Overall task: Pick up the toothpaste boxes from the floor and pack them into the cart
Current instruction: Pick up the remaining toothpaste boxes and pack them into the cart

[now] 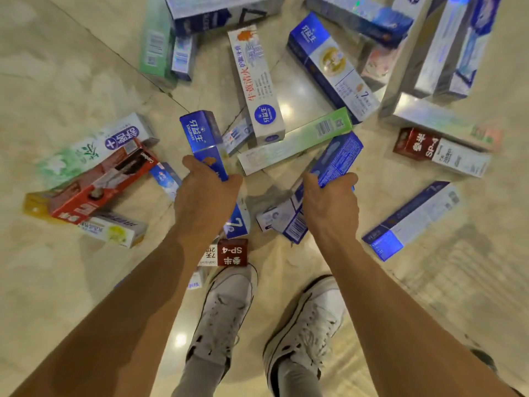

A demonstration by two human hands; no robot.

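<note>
Several toothpaste boxes lie scattered over a glossy marble floor (71, 81). My left hand (204, 193) grips a blue box (201, 136) around its middle; the box stands nearly upright. My right hand (330, 202) grips a second blue box (339, 156), printed with small text and tilted up to the right. Between the hands lies a pale green box (294, 140). A white box with orange characters (254, 81) lies further out. A dark red SP-4 box (229, 252) rests by my left shoe. No cart is in view.
My two white shoes (226, 313) stand at the bottom centre. A red box (97, 184) and a green-and-white box (86, 150) lie to the left. Blue-and-white boxes (412, 219) lie right, with a pile of large boxes (446, 47) at top right.
</note>
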